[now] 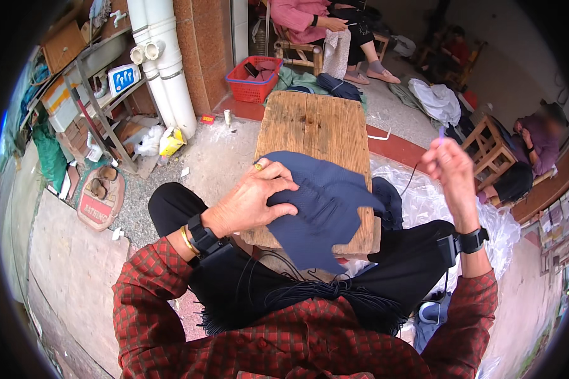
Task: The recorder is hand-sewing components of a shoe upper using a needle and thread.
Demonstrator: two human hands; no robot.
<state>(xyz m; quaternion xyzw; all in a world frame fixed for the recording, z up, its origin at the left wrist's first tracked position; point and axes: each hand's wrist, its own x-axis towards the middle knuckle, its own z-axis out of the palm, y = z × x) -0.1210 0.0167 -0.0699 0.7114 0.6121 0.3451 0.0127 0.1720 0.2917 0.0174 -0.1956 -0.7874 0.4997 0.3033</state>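
Left hand (262,189) on the left edge of the navy cloth (325,202), fingers bent, thumb a little apart; can't tell if it pinches. Cloth lies on the near part of the wooden surface (313,120), to the left hand's right; outline irregular, longest run roughly from far left to the near corner. Dark thread (409,182) slants up toward the right hand. Right hand (452,167) raised right of the surface, well apart from cloth, fingertips closed on a small purple item (441,133), blurred. Left hand nearer: touching cloth. Cloth lies left of and below the right hand in view.
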